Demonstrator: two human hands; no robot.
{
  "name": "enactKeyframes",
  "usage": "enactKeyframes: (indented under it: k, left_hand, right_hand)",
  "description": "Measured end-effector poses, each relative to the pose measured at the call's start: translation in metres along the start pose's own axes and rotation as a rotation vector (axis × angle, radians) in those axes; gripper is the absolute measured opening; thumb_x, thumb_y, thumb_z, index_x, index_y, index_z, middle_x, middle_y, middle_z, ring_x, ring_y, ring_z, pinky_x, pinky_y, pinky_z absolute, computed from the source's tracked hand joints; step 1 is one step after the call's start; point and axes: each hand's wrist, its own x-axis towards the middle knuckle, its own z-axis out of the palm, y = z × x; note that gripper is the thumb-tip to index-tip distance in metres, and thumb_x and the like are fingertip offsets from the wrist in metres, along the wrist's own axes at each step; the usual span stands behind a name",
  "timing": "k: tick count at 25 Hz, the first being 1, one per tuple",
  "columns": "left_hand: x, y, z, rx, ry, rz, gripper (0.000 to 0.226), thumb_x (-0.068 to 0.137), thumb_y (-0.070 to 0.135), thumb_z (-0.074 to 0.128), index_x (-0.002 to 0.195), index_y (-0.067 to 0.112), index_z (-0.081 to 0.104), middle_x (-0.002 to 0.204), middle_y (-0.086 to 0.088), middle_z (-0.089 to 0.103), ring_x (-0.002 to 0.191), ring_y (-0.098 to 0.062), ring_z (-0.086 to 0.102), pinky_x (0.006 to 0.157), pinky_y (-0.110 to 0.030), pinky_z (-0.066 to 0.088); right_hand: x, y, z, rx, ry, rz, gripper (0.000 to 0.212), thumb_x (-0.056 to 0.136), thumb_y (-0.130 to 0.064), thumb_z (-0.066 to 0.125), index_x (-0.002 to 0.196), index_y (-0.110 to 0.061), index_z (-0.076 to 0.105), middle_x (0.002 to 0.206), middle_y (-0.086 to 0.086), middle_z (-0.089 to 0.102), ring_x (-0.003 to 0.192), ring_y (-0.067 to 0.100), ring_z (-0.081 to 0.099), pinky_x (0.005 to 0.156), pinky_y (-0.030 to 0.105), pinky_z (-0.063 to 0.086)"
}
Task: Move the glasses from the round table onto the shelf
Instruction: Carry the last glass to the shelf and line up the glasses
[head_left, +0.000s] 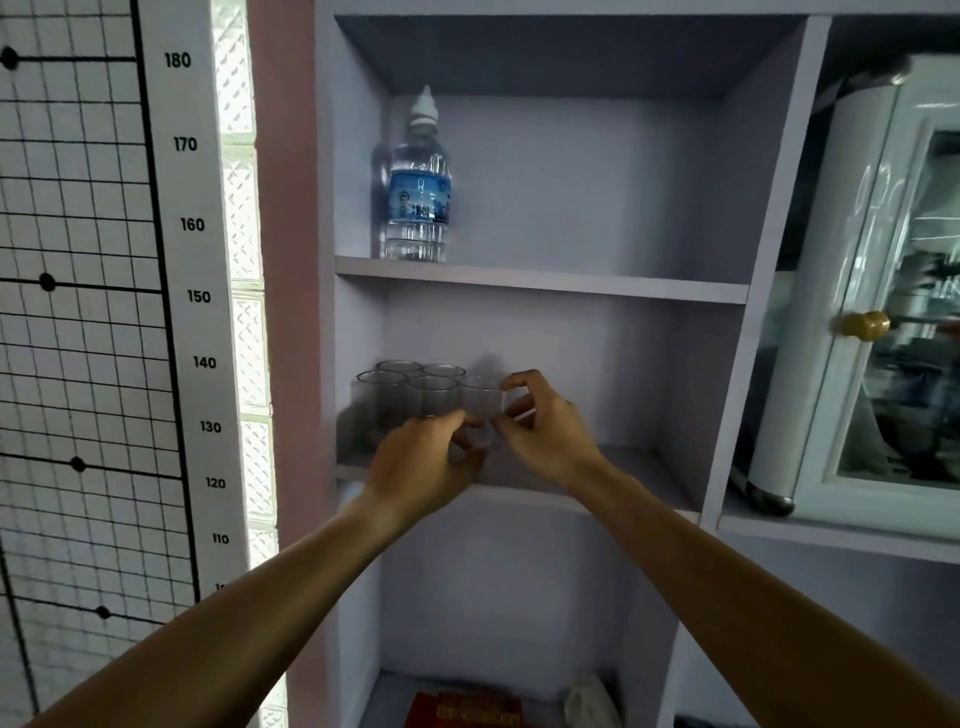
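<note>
Two bare forearms reach up and forward from the bottom of the head view toward a pale lilac shelf (524, 283) unit. Taking the water bottle (418, 179) on the upper board as the landmark, everything that matters sits on the board directly below it. A cluster of clear glasses (415, 392) stands there, packed close together below the bottle and toward the left wall. The left hand (421, 460) and right hand (545, 423) meet just right of that cluster, fingers curled around another small clear glass (480, 434) held between them at the front edge of the board. Each grip looks pressed lightly onto this glass, though the transparent glass blurs against the fingers, so exact contact is hard to tell. The round table is out of sight, so how many glasses remain there cannot be judged. Several are already placed; this one appears about to join them.
</note>
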Motion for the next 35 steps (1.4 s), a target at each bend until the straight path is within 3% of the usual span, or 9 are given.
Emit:
enactKeyframes:
  k: [4,8,13,16,24,28,31,33,35]
  left_hand:
    - [-0.002,0.004,0.001,0.063,0.028,0.013,0.027,0.090,0.038,0.059,0.113,0.027,0.068,0.101,0.004,0.077,0.092,-0.023,0.072,0.069,-0.027,0.049]
    - [-0.004,0.007,0.001,0.080,0.023,0.030,0.026,0.088,0.036,0.061,0.111,0.026,0.068,0.102,0.002,0.076,0.092,-0.025,0.071,0.067,-0.024,0.045]
    - [0.000,0.002,0.009,0.130,-0.015,0.010,0.033,0.077,0.042,0.059,0.108,0.030,0.061,0.101,0.003,0.076,0.095,-0.027,0.070,0.069,-0.032,0.054]
    - [0.004,-0.003,0.016,0.185,-0.058,0.036,0.041,0.075,0.046,0.051,0.113,0.033,0.057,0.102,0.004,0.075,0.093,-0.027,0.071,0.068,-0.034,0.055]
    - [0.008,0.004,0.014,0.226,-0.119,0.067,0.043,0.082,0.050,0.056,0.122,0.034,0.059,0.110,-0.003,0.072,0.098,-0.032,0.068,0.069,-0.035,0.049]
    - [0.001,-0.006,0.001,0.077,-0.108,0.054,0.030,0.078,0.049,0.059,0.100,0.031,0.069,0.102,0.007,0.072,0.096,-0.020,0.067,0.070,-0.033,0.053]
    - [-0.013,-0.027,-0.018,-0.043,-0.013,-0.015,0.014,0.080,0.040,0.066,0.081,0.026,0.069,0.083,0.013,0.069,0.080,-0.008,0.066,0.066,-0.029,0.051]
    - [-0.020,-0.042,-0.029,-0.055,0.034,-0.052,0.014,0.082,0.039,0.069,0.080,0.026,0.067,0.076,0.016,0.068,0.072,-0.004,0.065,0.060,-0.026,0.047]
    - [-0.023,-0.050,-0.038,-0.047,0.050,-0.089,0.017,0.082,0.042,0.067,0.092,0.028,0.068,0.087,0.015,0.075,0.081,-0.009,0.071,0.067,-0.026,0.053]
  right_hand:
    - [-0.001,0.001,0.006,0.006,-0.009,-0.036,0.033,0.089,-0.021,0.068,0.118,-0.025,0.054,0.093,0.001,0.067,0.078,0.013,0.064,0.059,0.007,0.045]
    - [0.000,0.003,0.010,0.020,-0.016,-0.032,0.033,0.089,-0.021,0.068,0.119,-0.025,0.054,0.095,0.001,0.066,0.083,0.016,0.065,0.068,0.016,0.049]
    - [0.002,0.008,0.014,0.022,0.010,-0.043,0.031,0.091,-0.014,0.064,0.118,-0.024,0.055,0.095,0.000,0.065,0.084,0.019,0.066,0.065,0.006,0.044]
    - [0.005,0.011,0.016,0.042,0.028,-0.038,0.027,0.093,-0.012,0.059,0.117,-0.024,0.056,0.100,0.004,0.069,0.090,0.021,0.067,0.074,0.016,0.051]
    - [0.003,0.014,0.019,0.039,0.025,-0.025,0.024,0.096,-0.013,0.054,0.117,-0.023,0.060,0.106,0.001,0.068,0.095,0.017,0.065,0.067,-0.002,0.039]
    - [0.001,0.010,0.022,0.042,0.024,-0.038,0.022,0.096,-0.012,0.054,0.114,-0.022,0.060,0.104,0.000,0.065,0.089,0.015,0.063,0.067,0.005,0.042]
    - [0.000,-0.003,0.030,0.076,0.002,-0.060,0.026,0.097,-0.017,0.054,0.121,-0.023,0.058,0.107,0.001,0.065,0.087,0.016,0.064,0.071,0.015,0.047]
    - [0.001,-0.013,0.039,0.080,-0.005,-0.104,0.032,0.097,-0.024,0.056,0.129,-0.026,0.054,0.114,0.001,0.064,0.094,0.017,0.066,0.078,0.022,0.052]
    - [0.005,-0.023,0.049,0.065,-0.017,-0.136,0.035,0.096,-0.028,0.058,0.131,-0.027,0.053,0.119,-0.001,0.062,0.099,0.015,0.065,0.084,0.027,0.053]
